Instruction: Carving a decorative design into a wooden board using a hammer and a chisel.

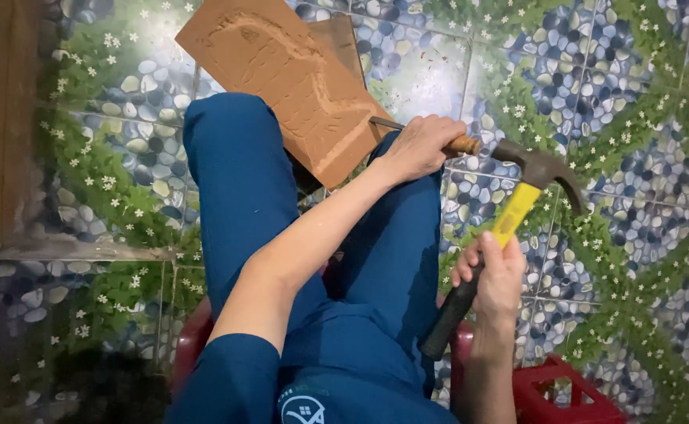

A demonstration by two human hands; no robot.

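I saw the wooden board (285,78) propped on the lap, its long axis running from the upper left down toward the lower right, its near corner resting between the knees of the blue trousers (238,188). A winding groove had been cut across its carved face. At the board's lower right edge sat the chisel (438,137): its thin metal shaft pointed left into the board's edge, and its wooden handle stuck out to the right, so the tool lay nearly level. My left hand (419,148) was wrapped around that handle, the fingers (438,126) curled fully closed about it. Just right of the board, the hammer (509,228) slanted from lower left up to upper right, its black grip low, its yellow neck above, and its dark claw head (540,169) close beside the chisel's butt end; I could not tell whether they touched. My right hand (492,275) gripped the hammer near where black met yellow, fingers closed tight around the shaft. Under the board lay a floor (619,102) of pebble-and-flower patterned tiles, and a red crate (564,392) stood well below and right of the board.
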